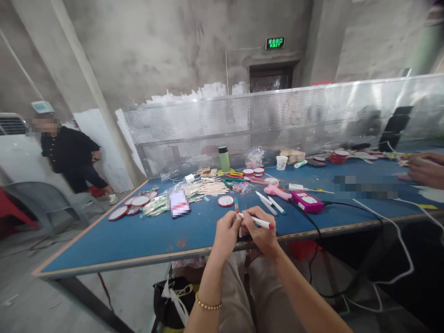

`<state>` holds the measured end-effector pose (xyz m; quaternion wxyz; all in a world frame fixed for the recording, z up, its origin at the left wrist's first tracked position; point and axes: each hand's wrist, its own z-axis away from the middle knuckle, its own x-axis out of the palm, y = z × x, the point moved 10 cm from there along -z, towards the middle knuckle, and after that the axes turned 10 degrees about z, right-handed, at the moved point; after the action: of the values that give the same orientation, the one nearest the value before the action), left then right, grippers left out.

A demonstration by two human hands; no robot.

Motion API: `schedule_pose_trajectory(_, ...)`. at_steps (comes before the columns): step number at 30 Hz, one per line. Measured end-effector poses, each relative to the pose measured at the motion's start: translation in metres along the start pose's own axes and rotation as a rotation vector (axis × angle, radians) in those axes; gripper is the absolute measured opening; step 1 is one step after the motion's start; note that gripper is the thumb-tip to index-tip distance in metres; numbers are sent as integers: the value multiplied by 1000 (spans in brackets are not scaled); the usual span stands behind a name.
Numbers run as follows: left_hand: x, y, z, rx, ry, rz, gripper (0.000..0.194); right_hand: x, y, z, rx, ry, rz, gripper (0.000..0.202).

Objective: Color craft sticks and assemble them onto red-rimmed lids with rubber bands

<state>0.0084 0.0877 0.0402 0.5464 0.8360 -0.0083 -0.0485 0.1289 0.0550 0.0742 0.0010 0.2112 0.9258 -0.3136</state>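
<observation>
My left hand (pixel 226 231) is closed around a narrow craft stick (pixel 236 205), which stands up from the fingers with teal and red colour on its upper part. In my right hand (pixel 261 233) is a white marker (pixel 258 221) with a red end, held like a pen, its tip close to the stick. Both hands meet over the front edge of the blue table (pixel 138 245). Just beyond them lies a round red-rimmed disc (pixel 225 201). Several white markers (pixel 268 203) rest to the right, one with a teal cap. The fingers hide the lower part of the stick.
Wooden sticks (pixel 211 187) lie in a pile behind a packet (pixel 179 203). A green bottle (pixel 224 159), a paper cup (pixel 281 162) and a purple box (pixel 307 202) with cables stand farther off. Another person's hand (pixel 428 170) is at right; a person (pixel 69 155) stands at left.
</observation>
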Motion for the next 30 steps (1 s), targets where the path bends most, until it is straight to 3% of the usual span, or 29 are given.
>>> schedule_pose_trajectory(8,3,4,1,-12,-5,8,35,0,-3,-1,-35,-2,50,19)
schedule_pose_trajectory(14,4,3,1,-28,-21,52,36,-8,-7,0,-63,78,93,21)
schedule_pose_trajectory(23,-1,2,0,1,9,-31,37,1,-3,0,-18,-8,21,18)
schedule_pose_trajectory(30,1,3,1,1,8,13,35,1,-2,0,-39,-6,39,20)
